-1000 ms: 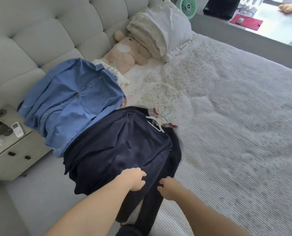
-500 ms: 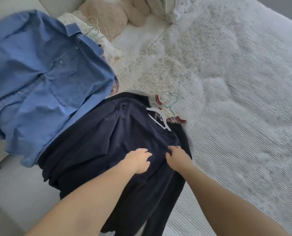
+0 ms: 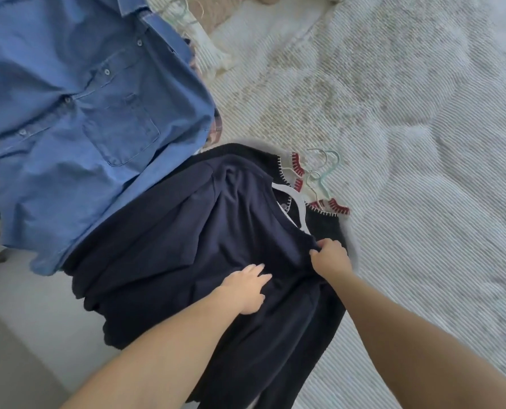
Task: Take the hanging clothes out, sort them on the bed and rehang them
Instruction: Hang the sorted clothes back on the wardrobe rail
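While one bed carries everything, one blue shirt and one navy garment lie along its left edge. Two hands work the navy cloth: left hand rests flat, fingers relaxed; right hand pinches it. Hanger hooks cluster beside the collar, count unclear.

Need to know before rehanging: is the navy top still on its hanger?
Seemingly yes. A white hanger shows in the navy top's neckline, hooks beyond the collar. The right hand pinches its shoulder; underneath is hidden.

Bed, ribbed white cover: blue shirt, navy garment, hangers on top.
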